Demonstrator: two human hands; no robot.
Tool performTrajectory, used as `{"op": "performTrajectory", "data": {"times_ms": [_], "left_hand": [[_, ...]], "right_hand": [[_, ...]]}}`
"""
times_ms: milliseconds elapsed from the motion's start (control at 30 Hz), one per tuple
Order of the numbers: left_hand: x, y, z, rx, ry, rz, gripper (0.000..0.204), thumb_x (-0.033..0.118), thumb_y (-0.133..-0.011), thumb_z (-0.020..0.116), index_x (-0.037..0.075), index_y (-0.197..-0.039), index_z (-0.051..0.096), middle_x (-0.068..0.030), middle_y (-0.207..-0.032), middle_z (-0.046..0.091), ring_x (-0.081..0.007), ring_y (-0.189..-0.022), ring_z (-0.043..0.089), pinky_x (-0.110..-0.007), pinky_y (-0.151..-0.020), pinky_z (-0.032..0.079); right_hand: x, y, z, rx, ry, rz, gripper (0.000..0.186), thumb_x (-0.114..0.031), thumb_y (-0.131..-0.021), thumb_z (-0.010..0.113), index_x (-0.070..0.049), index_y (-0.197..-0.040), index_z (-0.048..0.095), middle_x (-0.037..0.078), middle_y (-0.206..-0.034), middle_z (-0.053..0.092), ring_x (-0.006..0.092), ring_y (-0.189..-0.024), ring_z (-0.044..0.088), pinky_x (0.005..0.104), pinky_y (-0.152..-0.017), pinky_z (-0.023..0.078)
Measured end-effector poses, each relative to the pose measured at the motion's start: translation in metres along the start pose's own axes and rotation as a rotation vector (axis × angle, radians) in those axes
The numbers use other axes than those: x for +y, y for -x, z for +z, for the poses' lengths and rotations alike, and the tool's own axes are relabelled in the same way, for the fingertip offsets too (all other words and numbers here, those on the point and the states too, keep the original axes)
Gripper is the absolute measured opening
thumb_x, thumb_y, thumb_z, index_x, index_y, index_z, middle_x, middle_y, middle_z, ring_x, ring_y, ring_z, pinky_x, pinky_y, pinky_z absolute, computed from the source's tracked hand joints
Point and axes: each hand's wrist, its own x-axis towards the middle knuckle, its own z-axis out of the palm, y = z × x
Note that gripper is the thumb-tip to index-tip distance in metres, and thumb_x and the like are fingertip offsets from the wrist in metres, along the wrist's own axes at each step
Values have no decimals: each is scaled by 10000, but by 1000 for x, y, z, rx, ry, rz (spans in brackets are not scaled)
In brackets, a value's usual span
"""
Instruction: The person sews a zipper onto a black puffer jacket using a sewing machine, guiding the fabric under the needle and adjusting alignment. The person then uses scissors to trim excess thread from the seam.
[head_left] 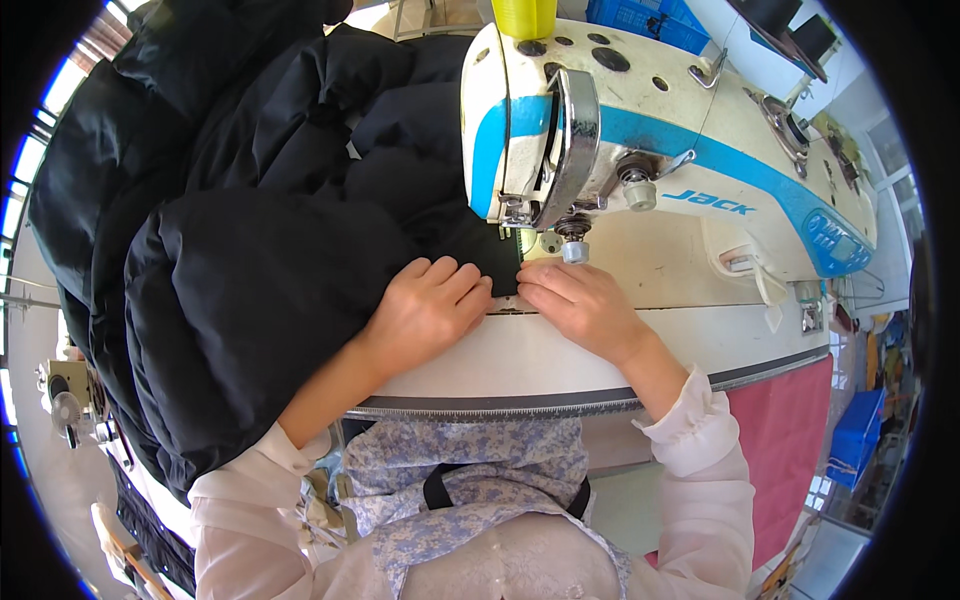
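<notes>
A large padded black garment (290, 270) is heaped over the left of the sewing table, and its edge runs under the needle area of a white and blue sewing machine (650, 110). My left hand (428, 308) rests on the near edge of the cloth, fingers curled over it. Just right of it, my right hand (585, 308) pinches the cloth's edge close in front of the presser foot (510, 215). The hands are a small gap apart. My fingertips partly hide the edge they grip.
The white tabletop (540, 355) has a measuring strip along its front edge. A yellow container (525, 15) stands on the machine head. Blue crates (650, 20) are behind it, and pink cloth (780, 460) hangs at the right. Another machine (70, 390) stands far left.
</notes>
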Motion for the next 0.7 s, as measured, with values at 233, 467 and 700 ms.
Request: {"op": "performTrajectory", "data": {"times_ms": [233, 467, 700], "left_hand": [[0, -6, -6, -181, -133, -100, 454, 149, -764, 712, 64, -1210, 696, -43, -941, 639, -206, -876, 627, -333, -739, 503], [-14, 4, 1, -176, -50, 4, 534, 162, -758, 679, 12, -1269, 656, -110, -1425, 588, -282, -1320, 552, -435, -1080, 460], [-8, 2, -1, -189, -36, -39, 556, 145, -728, 712, 9, -1265, 659, -92, -1461, 585, -280, -1305, 563, -451, -1052, 468]], "right_hand": [[-15, -2, -3, -25, -29, 120, 271, -63, -803, 709, -61, -1072, 742, 42, -1081, 690, 223, -1014, 676, 351, -841, 575], [-16, -4, -1, 2, -39, 115, 305, -55, -778, 725, -90, -1078, 768, 17, -1089, 706, 219, -1010, 682, 340, -808, 569], [-15, 1, -5, -36, -41, 131, 277, -69, -825, 713, -62, -1100, 744, 30, -1097, 709, 217, -1028, 669, 345, -856, 565]]}}
